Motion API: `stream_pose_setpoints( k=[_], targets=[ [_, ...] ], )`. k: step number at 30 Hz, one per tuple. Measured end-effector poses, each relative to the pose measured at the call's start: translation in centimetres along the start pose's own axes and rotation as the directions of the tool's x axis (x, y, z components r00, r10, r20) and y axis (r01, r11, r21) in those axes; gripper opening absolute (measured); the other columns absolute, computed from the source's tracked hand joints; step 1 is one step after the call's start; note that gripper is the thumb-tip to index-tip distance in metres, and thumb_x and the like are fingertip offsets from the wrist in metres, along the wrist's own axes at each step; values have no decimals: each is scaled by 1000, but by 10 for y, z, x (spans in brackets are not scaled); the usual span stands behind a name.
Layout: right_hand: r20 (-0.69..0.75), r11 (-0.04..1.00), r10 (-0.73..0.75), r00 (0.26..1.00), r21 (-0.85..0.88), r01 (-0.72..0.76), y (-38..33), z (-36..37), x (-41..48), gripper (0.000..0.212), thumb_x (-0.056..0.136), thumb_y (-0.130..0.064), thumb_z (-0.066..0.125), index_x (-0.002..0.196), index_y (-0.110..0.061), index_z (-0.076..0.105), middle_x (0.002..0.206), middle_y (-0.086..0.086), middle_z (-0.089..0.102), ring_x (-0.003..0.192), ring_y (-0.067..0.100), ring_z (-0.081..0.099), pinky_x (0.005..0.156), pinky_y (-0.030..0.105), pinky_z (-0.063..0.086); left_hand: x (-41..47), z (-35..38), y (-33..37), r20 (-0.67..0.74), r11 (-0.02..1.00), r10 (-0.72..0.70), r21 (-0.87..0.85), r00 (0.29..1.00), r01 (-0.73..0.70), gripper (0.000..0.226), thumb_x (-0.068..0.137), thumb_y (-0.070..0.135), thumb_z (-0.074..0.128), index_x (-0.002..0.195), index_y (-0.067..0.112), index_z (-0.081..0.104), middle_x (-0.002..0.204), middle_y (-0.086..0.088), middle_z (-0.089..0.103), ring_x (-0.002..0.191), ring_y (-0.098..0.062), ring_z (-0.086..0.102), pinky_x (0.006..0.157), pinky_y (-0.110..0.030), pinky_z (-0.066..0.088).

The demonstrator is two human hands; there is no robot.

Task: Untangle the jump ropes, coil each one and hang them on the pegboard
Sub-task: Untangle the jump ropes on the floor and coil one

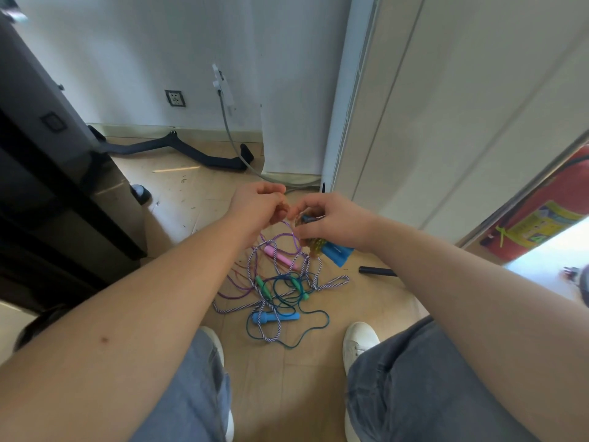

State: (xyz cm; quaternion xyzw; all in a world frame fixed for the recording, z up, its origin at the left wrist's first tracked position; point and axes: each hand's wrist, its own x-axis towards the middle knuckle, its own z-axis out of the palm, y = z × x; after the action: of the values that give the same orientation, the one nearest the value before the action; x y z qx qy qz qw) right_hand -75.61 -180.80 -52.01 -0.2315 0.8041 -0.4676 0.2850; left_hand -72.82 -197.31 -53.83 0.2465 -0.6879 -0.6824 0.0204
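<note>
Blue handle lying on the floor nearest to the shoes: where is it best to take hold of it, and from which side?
Take the blue handle by its straight right half, probably from above, fingers across the shaft. It lies flat on the floor, and the striped rope crosses its left part near the flared end.

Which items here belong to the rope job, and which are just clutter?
Job:
- left hand, pinching a purple rope
- right hand, gripping blue handles
- rope tangle on the floor

Lying about:
- black bar
- black tube
- fire extinguisher
- wall socket
</note>
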Motion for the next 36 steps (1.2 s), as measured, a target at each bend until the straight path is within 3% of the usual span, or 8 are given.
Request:
stream_pose_setpoints(
  k=[7,12,16,22,26,29,33,36],
  targets=[
    [-21,999,-13,1000,-37,12,-1,0,-1,7,86,-18,73,84,-15,66,82,5,72,75,16,69,81,38,60,-5,8,-1,-6,999,37,-5,999,-37,19,93,0,57,106,11,66,79,-7,68,75,-20,65,79,-34,60],
    [-187,997,72,980,12,-71,5,-1,-3,28,86,-22,73,107,-24,55,87,1,77,81,17,74,76,33,60,-10,6,3,118,996,57,-70,991,-49,17,95,3,59,106,14,65,88,-8,68,75,-14,65,65,-24,55],
    [-227,992,105,968,-50,-119,6,-2,-5,15,82,-19,75,91,-25,64,95,0,71,91,17,68,78,28,56,-19,7,5,157,994,106,-6,982,-107,17,96,7,60,103,21,67,96,-3,70,78,-10,67,66,-24,55],
    [-186,992,109,976,77,-96,0,3,-7,8,86,-18,73,84,-20,66,92,3,70,99,23,68,88,46,59,-29,-3,5,144,985,165,33,976,-172,19,97,10,59,107,23,67,100,-4,69,81,-10,65,68,-23,54],
    [-244,998,55,968,37,-48,-7,3,-3,8,86,-19,74,83,-20,66,89,2,71,93,22,70,82,48,61,-31,-9,1,202,981,151,92,968,-172,27,94,17,65,121,21,62,109,-3,69,94,-15,69,73,-26,54],
    [-293,999,42,955,36,-33,-13,1,5,9,86,-21,75,85,-18,66,92,5,72,90,21,71,76,43,63,-28,-12,-1,198,977,135,140,971,-164,21,96,21,62,116,23,66,108,2,72,99,-12,70,73,-28,54],
    [-275,998,56,960,22,-52,-17,-4,24,9,88,-19,73,88,-16,65,93,6,72,88,19,72,72,38,63,-16,-15,7,166,971,123,183,978,-153,16,99,23,57,109,27,68,105,5,72,95,-8,67,66,-26,49],
    [-307,995,86,948,69,-68,-19,-15,51,9,90,-15,71,87,-15,63,91,9,72,81,19,73,67,38,63,4,-21,10,139,978,96,171,986,-119,15,101,21,53,103,27,67,104,-1,68,80,-9,56,59,-24,44]
  ],
)
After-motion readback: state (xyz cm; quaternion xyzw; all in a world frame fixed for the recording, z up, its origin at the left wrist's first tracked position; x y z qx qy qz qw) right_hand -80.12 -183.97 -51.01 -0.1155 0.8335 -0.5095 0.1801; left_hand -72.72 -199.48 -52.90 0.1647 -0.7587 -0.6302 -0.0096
